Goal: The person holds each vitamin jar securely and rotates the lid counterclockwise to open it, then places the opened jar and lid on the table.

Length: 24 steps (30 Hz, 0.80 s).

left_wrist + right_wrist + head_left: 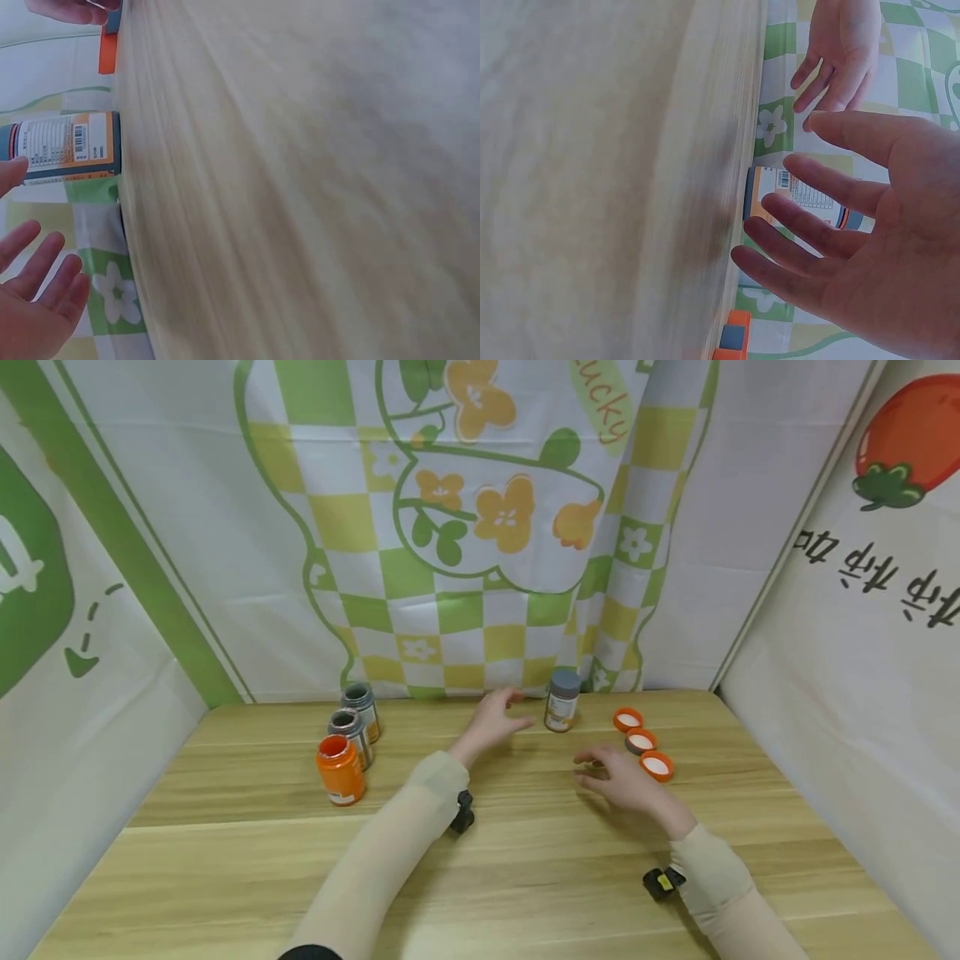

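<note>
A capped grey bottle with a white and orange label [561, 702] stands upright near the back of the table. Just left of it is my left hand [492, 720], its fingers spread and apart from the bottle. My right hand [617, 777] hovers in front and to the right, fingers loosely bent, holding nothing. In the left wrist view the bottle's label [71, 146] shows beside my left thumb. The right wrist view has my right fingers [810, 217] partly covering the bottle.
Uncapped at the left stand an orange bottle [341, 772] and two grey bottles, one in the middle [352, 735] and one behind [363, 710]. Three caps lie at the right: a far orange cap [627, 719], a grey-sided cap [641, 742], a near orange cap [657, 766]. A curtain [465, 627] hangs behind.
</note>
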{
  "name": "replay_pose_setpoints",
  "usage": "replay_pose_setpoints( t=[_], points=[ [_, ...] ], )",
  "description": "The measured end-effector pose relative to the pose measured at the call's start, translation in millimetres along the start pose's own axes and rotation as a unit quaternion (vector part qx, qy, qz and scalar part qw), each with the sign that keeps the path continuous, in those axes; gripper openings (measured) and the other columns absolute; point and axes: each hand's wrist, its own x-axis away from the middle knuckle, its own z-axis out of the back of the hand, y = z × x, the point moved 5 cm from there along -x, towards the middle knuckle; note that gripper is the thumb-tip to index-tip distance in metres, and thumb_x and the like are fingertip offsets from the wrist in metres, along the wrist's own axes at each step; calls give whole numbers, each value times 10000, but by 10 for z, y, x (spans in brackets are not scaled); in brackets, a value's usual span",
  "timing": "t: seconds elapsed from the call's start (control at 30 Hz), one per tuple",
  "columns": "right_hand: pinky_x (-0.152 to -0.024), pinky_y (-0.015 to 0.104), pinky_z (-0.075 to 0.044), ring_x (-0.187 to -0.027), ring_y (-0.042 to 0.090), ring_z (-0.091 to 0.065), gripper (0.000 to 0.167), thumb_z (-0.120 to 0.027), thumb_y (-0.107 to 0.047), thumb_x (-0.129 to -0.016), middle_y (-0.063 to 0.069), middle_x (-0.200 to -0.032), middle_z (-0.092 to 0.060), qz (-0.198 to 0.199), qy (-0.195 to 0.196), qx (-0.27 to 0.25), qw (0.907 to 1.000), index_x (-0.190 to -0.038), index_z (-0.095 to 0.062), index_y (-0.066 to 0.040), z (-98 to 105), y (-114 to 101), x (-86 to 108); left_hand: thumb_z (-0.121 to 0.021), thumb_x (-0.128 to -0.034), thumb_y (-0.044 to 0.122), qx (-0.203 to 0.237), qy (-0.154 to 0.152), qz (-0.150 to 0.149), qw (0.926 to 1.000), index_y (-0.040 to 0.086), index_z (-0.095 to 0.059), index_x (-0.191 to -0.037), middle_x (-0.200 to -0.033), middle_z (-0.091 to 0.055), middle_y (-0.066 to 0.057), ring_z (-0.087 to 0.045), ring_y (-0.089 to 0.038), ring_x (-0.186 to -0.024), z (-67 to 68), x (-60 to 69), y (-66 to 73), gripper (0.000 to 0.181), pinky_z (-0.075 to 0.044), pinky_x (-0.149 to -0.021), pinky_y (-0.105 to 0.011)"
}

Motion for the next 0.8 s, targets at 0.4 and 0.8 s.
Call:
replay_pose_setpoints(
  t=[0.4,0.8],
  points=[
    [-917,476,-465,-1080,343,-579,322,-630,-202,-903,156,-1166,-623,37,51,30,10000,-1163,-622,-11,-9,-3,7,-724,-830,224,387,-30,100,9992,5,-511,-1312,-1302,-540,-202,-495,-369,-1207,-194,-158,-30,571,-402,-1007,-458],
    [-909,473,-472,-1087,355,-572,319,-621,-195,-909,148,-1171,-615,0,-43,-42,10000,-1172,-617,-14,-24,5,-18,-767,-784,319,211,-220,395,9988,41,-386,-1414,-1420,-464,-143,-438,-322,-1305,-408,-255,-46,787,-367,-1063,-430]
  ],
)
